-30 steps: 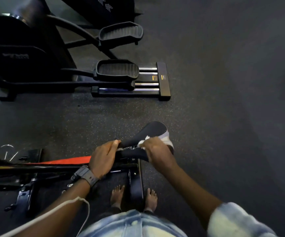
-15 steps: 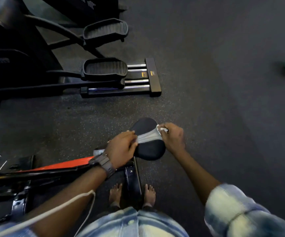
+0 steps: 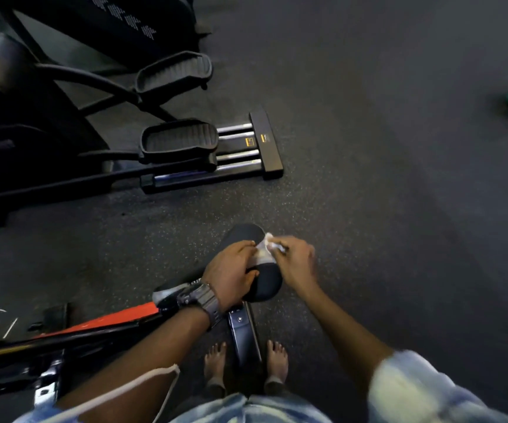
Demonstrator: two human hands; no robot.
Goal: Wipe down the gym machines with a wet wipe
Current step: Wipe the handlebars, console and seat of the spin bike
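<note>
Now both hands, left hand and right hand, pinch the thin white wet wipe stretched over the padded black bike saddle at lower centre; pulled harder, it could tear

Dark speckled floor under elliptical machine, bike base, bare feet.

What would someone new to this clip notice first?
Both hands meet over the black bike seat at centre: the left hand and the right hand each grip the white wipe on it. An elliptical with two ribbed pedals fills the upper left, and bare feet stand below the seat.
</note>
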